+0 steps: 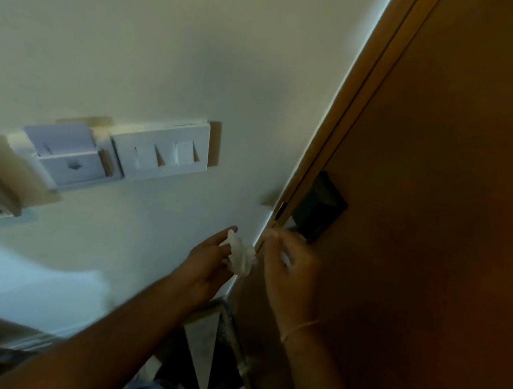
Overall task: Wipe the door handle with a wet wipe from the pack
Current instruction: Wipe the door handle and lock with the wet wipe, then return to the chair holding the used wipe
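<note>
The brown door fills the right side, with a black lock plate near its edge. My right hand is curled just below that plate, over the door handle, of which only a small pale bit shows. Blurred white patches show between its fingers. My left hand is beside it, at the wall next to the door frame, pinching a crumpled white wet wipe. The pack of wipes is out of sight.
On the cream wall to the left are a white double light switch and a key-card holder. A wooden door frame runs between wall and door. Black-and-white floor tiles show below.
</note>
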